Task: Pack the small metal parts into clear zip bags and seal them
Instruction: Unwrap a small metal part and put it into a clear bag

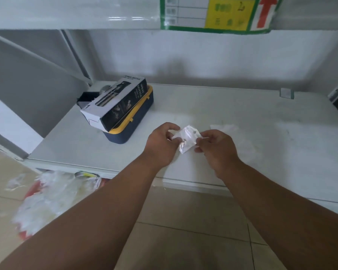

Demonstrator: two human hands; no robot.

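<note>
Left fingers: I see my left hand [161, 145] pinching the left edge of a small clear plastic zip bag [187, 138], fingers curled in on it.
Right fingers: my right hand [217, 149] grips the bag's right edge the same way, thumb and fingers closed on the plastic.
Bag: held between both hands just above the white shelf surface [261, 121], crumpled and tilted.
Parts: a few small metal parts [183, 142] show through the plastic near the lower left of the bag; whether the zip is closed, I cannot tell.
Beside the right hand: more clear plastic bags [224, 127] lie on the shelf, too blurred for me to count.
Further left: a black-and-white cardboard box printed "SPRAY BOTTLE" [115, 103] rests on a navy box with a yellow rim [134, 123].
Floor, lower left: a heap of clear plastic bags [53, 197] on the tiles.
Above: a green-bordered label with a yellow panel and red arrow [222, 13] on the upper shelf edge.
</note>
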